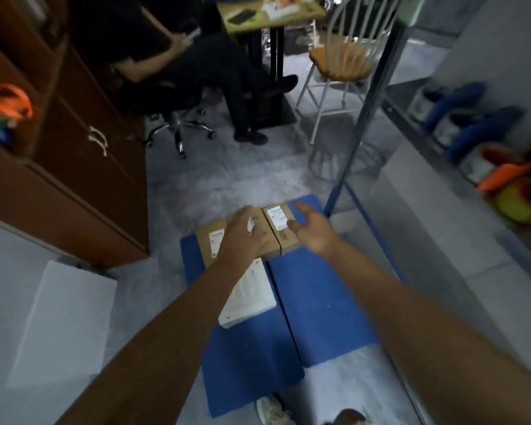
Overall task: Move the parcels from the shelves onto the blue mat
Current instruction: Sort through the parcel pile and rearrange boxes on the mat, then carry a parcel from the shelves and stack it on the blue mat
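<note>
A blue mat (319, 302) lies on the floor in front of me. Two brown cardboard parcels sit side by side at its far end: a larger one (210, 240) on the left and a smaller one (281, 228) with a white label on the right. A flat white parcel (250, 297) lies just nearer me on the mat. My left hand (244, 231) rests flat on the larger brown parcel. My right hand (311, 227) hovers at the right edge of the smaller brown parcel, fingers spread and thumb touching it.
A metal shelf rack (362, 118) stands at the right with blue and orange items (485, 142) on it. A brown cabinet (83, 154) is at the left. A seated person (178, 59), a white chair (341, 62) and a table stand beyond. A white box (65, 323) sits at lower left.
</note>
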Demonstrator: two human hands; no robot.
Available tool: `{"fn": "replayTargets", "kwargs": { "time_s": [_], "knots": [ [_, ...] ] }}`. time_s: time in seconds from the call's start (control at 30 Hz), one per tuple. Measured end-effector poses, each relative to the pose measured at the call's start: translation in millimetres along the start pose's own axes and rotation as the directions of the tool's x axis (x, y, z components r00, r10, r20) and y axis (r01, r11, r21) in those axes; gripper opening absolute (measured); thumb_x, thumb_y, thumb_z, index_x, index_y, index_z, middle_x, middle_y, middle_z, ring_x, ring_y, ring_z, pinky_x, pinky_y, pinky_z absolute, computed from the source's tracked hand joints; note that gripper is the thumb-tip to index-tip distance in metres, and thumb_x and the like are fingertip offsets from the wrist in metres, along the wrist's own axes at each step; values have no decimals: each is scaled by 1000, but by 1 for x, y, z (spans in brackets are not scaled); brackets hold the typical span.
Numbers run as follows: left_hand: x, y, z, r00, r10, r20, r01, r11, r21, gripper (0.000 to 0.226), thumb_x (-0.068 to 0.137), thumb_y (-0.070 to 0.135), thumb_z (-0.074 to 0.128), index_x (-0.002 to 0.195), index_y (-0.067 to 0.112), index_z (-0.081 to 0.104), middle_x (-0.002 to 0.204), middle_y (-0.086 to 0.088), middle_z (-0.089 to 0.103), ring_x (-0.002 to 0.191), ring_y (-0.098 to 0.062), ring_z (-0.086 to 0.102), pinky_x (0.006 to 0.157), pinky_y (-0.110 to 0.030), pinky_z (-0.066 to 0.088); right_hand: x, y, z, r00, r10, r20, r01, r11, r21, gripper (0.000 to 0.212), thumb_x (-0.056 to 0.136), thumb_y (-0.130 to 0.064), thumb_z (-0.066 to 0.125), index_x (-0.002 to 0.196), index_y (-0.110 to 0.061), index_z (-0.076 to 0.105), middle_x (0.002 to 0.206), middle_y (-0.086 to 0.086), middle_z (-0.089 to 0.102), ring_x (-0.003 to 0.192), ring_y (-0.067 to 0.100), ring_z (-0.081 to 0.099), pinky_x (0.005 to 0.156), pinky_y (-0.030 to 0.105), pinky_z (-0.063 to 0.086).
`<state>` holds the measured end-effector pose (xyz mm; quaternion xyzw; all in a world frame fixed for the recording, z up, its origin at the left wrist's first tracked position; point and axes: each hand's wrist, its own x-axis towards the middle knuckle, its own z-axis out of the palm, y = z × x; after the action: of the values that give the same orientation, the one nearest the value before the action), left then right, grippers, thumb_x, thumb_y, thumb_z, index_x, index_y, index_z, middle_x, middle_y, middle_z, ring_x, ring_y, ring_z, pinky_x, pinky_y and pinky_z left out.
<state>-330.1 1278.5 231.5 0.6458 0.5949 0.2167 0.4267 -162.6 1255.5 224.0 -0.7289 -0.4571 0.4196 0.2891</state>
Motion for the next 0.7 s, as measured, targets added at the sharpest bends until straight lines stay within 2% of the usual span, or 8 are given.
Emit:
{"fn": "replayTargets", "kwargs": {
  "time_s": [0.07,0.13,0.23,0.3,0.43,0.6,0.7],
  "knots": [
    [-26,35,-9,994,110,1,-110,991,78,49,98,10,48,146,14,38,152,-7,38,137,-23,38,114,-32,30,-30,-8,-32,998,-30,-51,28,999,-45,58,100,-19,54,152,-16,30,158,3,32,140,23,38,100,21,34],
    [-52,59,-13,981,191,17,-192,970,150,50,98,13,50,147,12,38,155,-6,34,141,-21,33,117,-31,24,-58,-10,-57,996,-33,-78,28,998,-55,59,100,-17,53,153,-13,28,159,6,29,140,26,38,99,23,37],
    [-89,83,-9,959,269,89,-283,930,233,53,98,15,51,148,10,35,156,-8,31,145,-20,27,115,-25,17,-103,-5,-87,994,-54,-99,49,997,-57,62,100,-19,53,155,-13,24,161,6,23,146,25,26,116,34,30],
    [-111,96,-2,953,283,106,-302,919,256,54,98,16,51,149,9,33,157,-8,29,146,-19,23,116,-24,15,-133,2,-100,990,-93,-109,88,995,-56,62,100,-21,52,155,-14,23,162,5,20,149,24,20,120,39,25],
    [-161,118,32,937,311,160,-346,895,282,55,99,19,50,150,10,31,159,-7,26,147,-19,20,117,-27,14,-201,29,-124,988,-109,-113,99,991,-91,62,99,-22,54,154,-14,26,162,5,20,149,23,20,120,36,24],
    [-227,141,100,845,390,366,-494,830,257,57,99,26,50,151,15,28,160,-3,22,147,-18,22,122,-34,14,-293,84,-159,964,-21,-266,6,998,-56,52,96,-16,56,144,-3,41,150,15,41,139,32,37,107,28,31],
    [-264,148,131,782,405,475,-557,796,238,57,99,29,50,152,22,28,161,2,22,147,-20,23,121,-41,17,-347,118,-172,938,73,-339,-90,995,-33,63,97,-22,56,152,-8,29,159,13,27,147,26,24,114,26,22]
  ]
}}
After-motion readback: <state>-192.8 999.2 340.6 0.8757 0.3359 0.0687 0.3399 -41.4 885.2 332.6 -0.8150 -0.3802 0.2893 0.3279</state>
